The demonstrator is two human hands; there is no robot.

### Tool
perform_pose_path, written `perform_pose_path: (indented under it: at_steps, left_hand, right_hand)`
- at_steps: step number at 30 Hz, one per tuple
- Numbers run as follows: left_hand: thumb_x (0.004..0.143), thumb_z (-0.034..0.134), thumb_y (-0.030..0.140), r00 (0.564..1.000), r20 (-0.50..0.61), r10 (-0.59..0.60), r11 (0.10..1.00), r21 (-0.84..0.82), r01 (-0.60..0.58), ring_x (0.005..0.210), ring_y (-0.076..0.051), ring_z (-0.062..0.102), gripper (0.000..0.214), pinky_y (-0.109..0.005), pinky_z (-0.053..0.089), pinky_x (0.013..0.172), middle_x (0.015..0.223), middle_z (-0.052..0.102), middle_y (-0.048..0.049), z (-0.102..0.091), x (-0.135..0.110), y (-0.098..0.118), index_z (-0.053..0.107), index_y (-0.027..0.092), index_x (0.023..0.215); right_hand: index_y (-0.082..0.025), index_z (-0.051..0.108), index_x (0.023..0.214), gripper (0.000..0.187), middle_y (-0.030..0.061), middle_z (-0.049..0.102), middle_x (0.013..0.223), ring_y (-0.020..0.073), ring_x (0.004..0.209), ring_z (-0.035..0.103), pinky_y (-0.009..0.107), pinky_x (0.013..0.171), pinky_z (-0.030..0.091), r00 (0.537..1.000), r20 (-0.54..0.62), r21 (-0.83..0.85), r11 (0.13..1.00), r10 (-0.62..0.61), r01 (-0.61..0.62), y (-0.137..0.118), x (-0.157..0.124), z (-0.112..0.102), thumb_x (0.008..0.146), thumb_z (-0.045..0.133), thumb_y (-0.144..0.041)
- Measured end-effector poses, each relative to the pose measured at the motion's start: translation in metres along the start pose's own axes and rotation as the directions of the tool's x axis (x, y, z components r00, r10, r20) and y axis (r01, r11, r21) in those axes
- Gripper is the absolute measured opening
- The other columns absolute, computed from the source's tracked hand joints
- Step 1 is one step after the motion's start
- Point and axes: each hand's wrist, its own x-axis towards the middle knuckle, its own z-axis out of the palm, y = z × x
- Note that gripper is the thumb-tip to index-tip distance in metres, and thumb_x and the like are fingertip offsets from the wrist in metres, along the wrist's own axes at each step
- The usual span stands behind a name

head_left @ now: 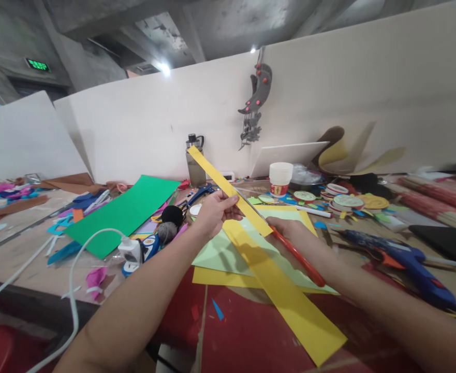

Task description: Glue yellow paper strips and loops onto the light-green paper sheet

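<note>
Left hand (215, 213) pinches a yellow strip (217, 174); right hand (295, 235) grips red-handled scissors (298, 257) at its edge. Trimming, apparently; next snip wants steady tension!

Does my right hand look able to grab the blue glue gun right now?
Probably not straight away: the right hand is closed around a red-handled tool, though the glue gun lies uncovered nearby.
</note>
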Motion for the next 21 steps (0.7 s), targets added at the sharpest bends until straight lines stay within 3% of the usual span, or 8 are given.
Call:
perform_pose_path:
  at_steps: [8, 13, 16, 21]
  left_hand:
    - [0.071, 0.074, 0.029, 1.0, -0.013, -0.005, 1.0, 0.003, 0.005, 0.054, -0.011, 0.062, 0.025, -0.022, 0.05, 0.051, 0.067, 0.066, -0.004, -0.007, 0.004, 0.001, 0.058, 0.012, 0.079]
    - [0.07, 0.074, 0.025, 0.995, -0.08, 0.056, 0.998, -0.014, -0.057, 0.051, -0.008, 0.059, 0.024, -0.02, 0.048, 0.05, 0.065, 0.064, -0.0023, -0.011, 0.007, -0.001, 0.055, 0.012, 0.075]
    - [0.069, 0.075, 0.025, 0.997, -0.061, 0.04, 0.999, -0.002, -0.04, 0.05, -0.009, 0.059, 0.025, -0.021, 0.049, 0.05, 0.061, 0.062, -0.001, -0.008, 0.005, -0.004, 0.055, 0.011, 0.073]
    - [0.068, 0.077, 0.026, 0.999, -0.028, 0.019, 1.0, -0.007, -0.019, 0.05, -0.01, 0.059, 0.027, -0.023, 0.051, 0.051, 0.059, 0.06, -0.0004, 0.0, 0.0, -0.006, 0.055, 0.011, 0.073]
  right_hand:
    - [-0.022, 0.056, 0.067, 0.014, -0.0033, 0.048, 0.044, 0.0118, 0.039, 0.044, 0.023, 0.04, 0.029, 0.997, 0.027, 0.038, 0.997, 0.072, -0.073, -0.002, -0.001, 0.0, 0.073, 0.046, -0.028]
    - [-0.022, 0.055, 0.069, 0.01, -0.0005, 0.059, 0.056, 0.0146, 0.05, 0.053, 0.023, 0.046, 0.035, 0.999, 0.04, 0.052, 0.999, -0.003, 0.001, 0.0, -0.001, 0.0, 0.072, 0.046, -0.026]
    - [-0.022, 0.055, 0.075, 0.009, 0.0017, 0.067, 0.072, 0.0183, 0.064, 0.061, 0.025, 0.055, 0.041, 0.996, 0.053, 0.083, 0.994, -0.078, 0.074, 0.007, 0.0, 0.001, 0.069, 0.049, -0.022]
    - [-0.024, 0.055, 0.083, 0.018, 0.0007, 0.068, 0.072, 0.0195, 0.063, 0.061, 0.026, 0.054, 0.042, 0.993, 0.064, 0.128, 0.988, -0.099, 0.091, 0.013, -0.001, 0.001, 0.066, 0.05, -0.019]
